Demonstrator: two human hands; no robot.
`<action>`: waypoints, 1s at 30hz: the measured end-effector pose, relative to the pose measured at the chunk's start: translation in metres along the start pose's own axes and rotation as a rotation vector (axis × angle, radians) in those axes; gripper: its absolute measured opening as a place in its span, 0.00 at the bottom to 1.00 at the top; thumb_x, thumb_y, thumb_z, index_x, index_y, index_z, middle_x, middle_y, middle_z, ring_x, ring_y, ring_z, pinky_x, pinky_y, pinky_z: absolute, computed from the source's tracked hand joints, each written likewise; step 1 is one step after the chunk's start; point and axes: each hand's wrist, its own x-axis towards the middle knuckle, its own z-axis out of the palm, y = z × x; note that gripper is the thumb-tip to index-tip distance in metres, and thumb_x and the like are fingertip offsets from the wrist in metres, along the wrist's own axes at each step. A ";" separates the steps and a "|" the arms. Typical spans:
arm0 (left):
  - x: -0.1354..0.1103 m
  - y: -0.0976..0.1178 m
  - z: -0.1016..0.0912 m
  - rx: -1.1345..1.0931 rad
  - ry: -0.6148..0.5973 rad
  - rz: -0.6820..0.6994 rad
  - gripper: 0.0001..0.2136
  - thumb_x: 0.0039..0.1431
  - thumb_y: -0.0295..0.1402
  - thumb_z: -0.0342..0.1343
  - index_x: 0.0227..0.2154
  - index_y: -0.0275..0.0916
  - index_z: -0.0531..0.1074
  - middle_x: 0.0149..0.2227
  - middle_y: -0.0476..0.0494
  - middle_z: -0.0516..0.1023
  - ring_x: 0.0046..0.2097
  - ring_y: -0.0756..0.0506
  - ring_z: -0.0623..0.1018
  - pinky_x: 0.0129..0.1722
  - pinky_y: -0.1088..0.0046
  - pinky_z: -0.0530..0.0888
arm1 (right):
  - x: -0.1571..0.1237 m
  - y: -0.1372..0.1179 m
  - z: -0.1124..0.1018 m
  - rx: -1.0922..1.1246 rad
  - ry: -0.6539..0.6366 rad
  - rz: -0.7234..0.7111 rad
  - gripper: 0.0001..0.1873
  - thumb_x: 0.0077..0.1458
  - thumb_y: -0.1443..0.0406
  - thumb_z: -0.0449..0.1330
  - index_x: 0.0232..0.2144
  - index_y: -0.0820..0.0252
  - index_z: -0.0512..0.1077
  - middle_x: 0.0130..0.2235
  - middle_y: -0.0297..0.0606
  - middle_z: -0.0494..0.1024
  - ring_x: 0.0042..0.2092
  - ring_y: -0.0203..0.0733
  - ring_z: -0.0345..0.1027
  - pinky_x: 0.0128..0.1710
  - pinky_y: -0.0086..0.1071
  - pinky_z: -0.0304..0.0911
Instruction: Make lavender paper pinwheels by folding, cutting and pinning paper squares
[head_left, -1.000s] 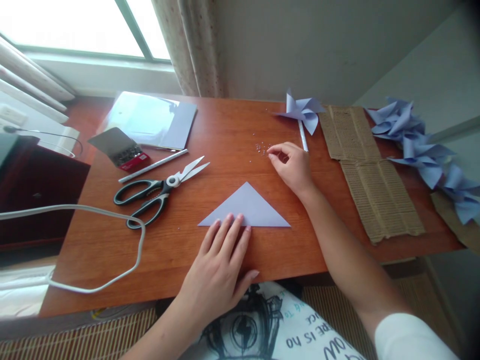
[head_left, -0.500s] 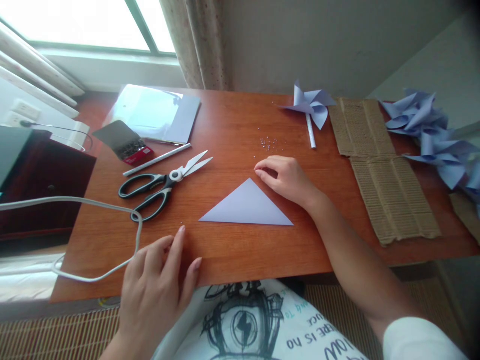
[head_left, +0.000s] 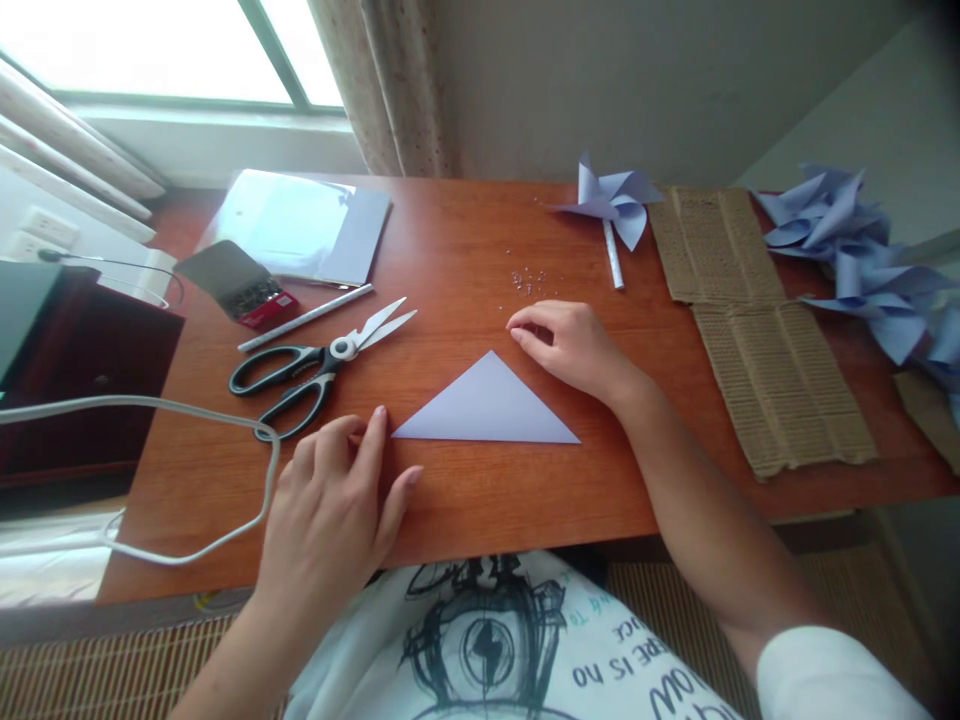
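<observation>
A lilac paper folded into a triangle [head_left: 487, 405] lies flat on the wooden table [head_left: 465, 500]. My left hand [head_left: 337, 505] rests on the table with fingers spread, its fingertips beside the triangle's left corner, holding nothing. My right hand [head_left: 570, 345] lies just right of the triangle's top point, fingers curled loosely, thumb and forefinger close together; I cannot make out anything between them. Tiny scattered bits [head_left: 529, 280] lie just beyond it.
Black-handled scissors [head_left: 315, 365] and a white rolled stick [head_left: 304, 318] lie to the left, with a box of pins [head_left: 244, 285], a paper pack [head_left: 307, 225] and a white cable [head_left: 187, 480]. A finished pinwheel [head_left: 611, 200], corrugated cardboard [head_left: 757, 330] and several pinwheels [head_left: 862, 260] are on the right.
My left hand left the triangle's lower edge, drew back to the left, then came forward to its left corner. My right hand moved from the scattered bits to the triangle's top point.
</observation>
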 end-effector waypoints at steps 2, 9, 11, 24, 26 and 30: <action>0.019 0.005 -0.001 -0.011 -0.013 0.024 0.31 0.67 0.48 0.47 0.63 0.28 0.62 0.53 0.27 0.69 0.52 0.30 0.70 0.50 0.55 0.71 | 0.000 0.003 -0.001 -0.006 -0.003 0.008 0.09 0.61 0.70 0.59 0.34 0.58 0.79 0.38 0.38 0.84 0.40 0.44 0.77 0.43 0.36 0.66; 0.090 0.039 -0.004 -0.027 -0.046 0.119 0.32 0.66 0.56 0.44 0.61 0.34 0.64 0.53 0.29 0.70 0.52 0.31 0.70 0.45 0.57 0.70 | 0.000 0.011 -0.003 -0.125 0.007 0.038 0.09 0.62 0.69 0.59 0.36 0.59 0.80 0.38 0.41 0.84 0.40 0.46 0.76 0.42 0.36 0.65; 0.106 0.051 -0.004 -0.033 -0.065 0.145 0.33 0.67 0.57 0.42 0.61 0.35 0.64 0.53 0.30 0.69 0.52 0.31 0.70 0.45 0.57 0.69 | 0.000 0.012 -0.004 -0.180 0.031 0.079 0.09 0.62 0.69 0.58 0.36 0.58 0.80 0.39 0.42 0.84 0.42 0.47 0.77 0.43 0.37 0.64; 0.176 0.082 0.004 -0.112 -0.093 0.217 0.29 0.67 0.55 0.45 0.59 0.36 0.64 0.60 0.29 0.66 0.57 0.31 0.67 0.51 0.55 0.68 | 0.002 0.020 -0.014 -0.288 0.029 0.221 0.12 0.63 0.67 0.56 0.39 0.57 0.80 0.42 0.43 0.84 0.43 0.48 0.76 0.43 0.36 0.64; 0.177 0.077 0.003 -0.167 -0.090 0.239 0.29 0.67 0.52 0.47 0.61 0.36 0.63 0.62 0.29 0.65 0.59 0.32 0.67 0.53 0.55 0.69 | 0.003 0.023 -0.014 -0.271 0.050 0.232 0.11 0.62 0.68 0.57 0.39 0.58 0.80 0.42 0.42 0.84 0.44 0.48 0.77 0.44 0.37 0.65; 0.168 0.061 0.006 -0.276 -0.050 0.267 0.27 0.66 0.42 0.53 0.63 0.33 0.61 0.63 0.27 0.64 0.60 0.32 0.69 0.56 0.53 0.70 | 0.002 0.024 -0.013 -0.248 0.073 0.219 0.11 0.62 0.68 0.57 0.38 0.58 0.80 0.42 0.42 0.84 0.44 0.49 0.77 0.45 0.37 0.65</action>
